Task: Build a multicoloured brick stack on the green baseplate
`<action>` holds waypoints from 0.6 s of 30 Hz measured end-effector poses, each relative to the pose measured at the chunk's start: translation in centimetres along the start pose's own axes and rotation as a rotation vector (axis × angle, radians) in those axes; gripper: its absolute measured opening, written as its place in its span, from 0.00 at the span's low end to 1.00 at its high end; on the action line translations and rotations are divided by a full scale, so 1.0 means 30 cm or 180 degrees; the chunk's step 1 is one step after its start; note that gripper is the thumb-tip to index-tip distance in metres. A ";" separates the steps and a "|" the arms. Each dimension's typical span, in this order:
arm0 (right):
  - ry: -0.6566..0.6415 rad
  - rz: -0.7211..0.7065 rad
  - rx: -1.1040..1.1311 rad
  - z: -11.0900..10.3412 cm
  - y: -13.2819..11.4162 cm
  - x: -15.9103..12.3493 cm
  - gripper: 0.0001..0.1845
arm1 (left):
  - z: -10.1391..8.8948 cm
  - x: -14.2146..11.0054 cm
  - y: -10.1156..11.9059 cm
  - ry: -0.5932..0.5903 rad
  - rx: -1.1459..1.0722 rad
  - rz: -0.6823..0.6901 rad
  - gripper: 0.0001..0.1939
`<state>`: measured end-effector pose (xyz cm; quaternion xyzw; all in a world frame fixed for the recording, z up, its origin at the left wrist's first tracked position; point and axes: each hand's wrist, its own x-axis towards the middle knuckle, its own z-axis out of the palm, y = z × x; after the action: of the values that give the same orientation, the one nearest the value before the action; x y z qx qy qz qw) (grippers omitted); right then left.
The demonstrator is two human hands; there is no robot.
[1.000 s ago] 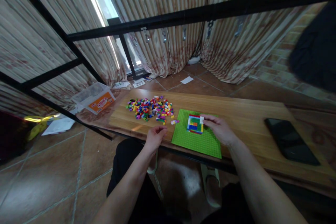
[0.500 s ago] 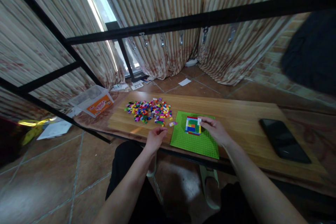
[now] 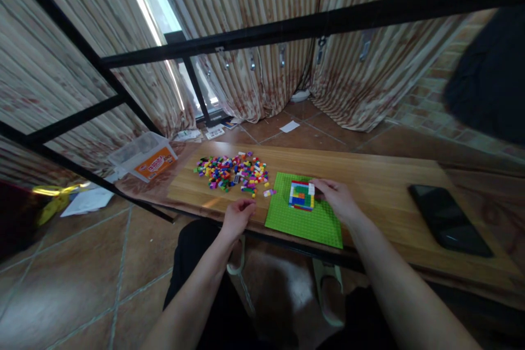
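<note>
My right hand (image 3: 337, 198) reaches in from the right, its fingertips closed at a white toy brick (image 3: 311, 189). That brick sits at the far right corner of a small square structure of coloured bricks (image 3: 301, 197), with blue, green, yellow, red and orange parts. Under the structure lies a green studded baseplate (image 3: 303, 228). My left hand (image 3: 238, 215) hovers over the table's near edge, left of the baseplate. Its thumb and forefinger are pinched together, and whatever may be between them is hidden. A few pale and purple bricks (image 3: 269, 192) lie just beyond, beside the baseplate.
A pile of loose coloured bricks (image 3: 229, 170) covers part of the wooden table (image 3: 369, 180) at the left. A black phone (image 3: 449, 219) lies at the right. A clear plastic box with an orange label (image 3: 155, 165) stands beyond the left end. A black metal bar (image 3: 262, 41) crosses above.
My right fingers have shifted slightly toward the far side of the white brick, leaving more of it showing. My left hand has drawn a little to the left.
</note>
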<state>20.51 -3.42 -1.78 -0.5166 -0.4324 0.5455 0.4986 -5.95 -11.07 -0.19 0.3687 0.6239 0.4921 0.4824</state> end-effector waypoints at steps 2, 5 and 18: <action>0.0124 0.0046 -0.0103 0.013 -0.004 0.007 0.18 | -0.003 0.003 -0.008 -0.0009 0.0070 0.0016 0.10; 0.0258 0.0086 -0.0159 0.025 -0.008 0.013 0.16 | -0.006 0.007 -0.022 -0.0004 0.0198 0.0047 0.11; 0.0226 0.0005 -0.0003 0.008 0.018 0.007 0.19 | -0.004 0.007 -0.004 -0.0020 0.0186 -0.0004 0.10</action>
<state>20.22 -3.27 -2.33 -0.5362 -0.4143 0.5270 0.5129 -6.12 -10.92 -0.37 0.3839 0.6366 0.4722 0.4737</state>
